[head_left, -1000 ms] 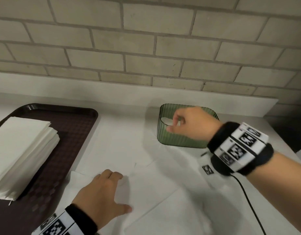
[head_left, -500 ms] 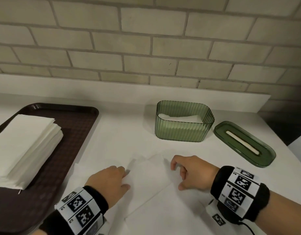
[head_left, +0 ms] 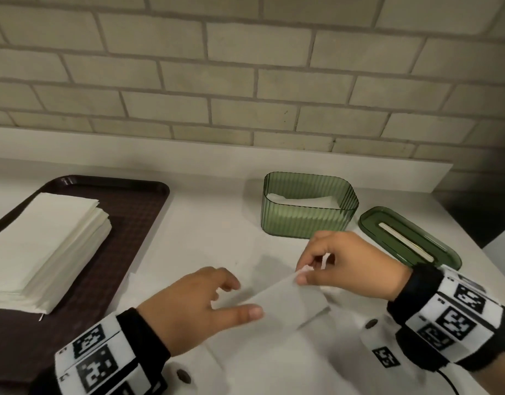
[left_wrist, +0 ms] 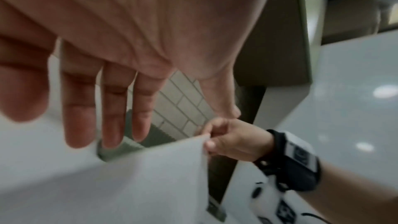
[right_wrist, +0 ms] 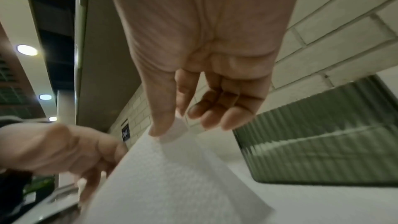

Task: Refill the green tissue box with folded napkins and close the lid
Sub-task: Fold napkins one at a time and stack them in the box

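White napkin (head_left: 285, 302) corner in right hand (head_left: 351, 266) pinch

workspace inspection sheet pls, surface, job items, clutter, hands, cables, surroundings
surface: white counter, a napkin spread flat near the hands.
job's things: green tissue box open, partly filled; lid off, lying to its right; napkin stack on brown tray; one napkin being lifted.
clutter: nothing seen.
grippers: right hand pinches the napkin's corner; left hand open, fingers spread at the napkin's left end.
cables: black cable from the right wristband.
surroundings: brick wall behind.
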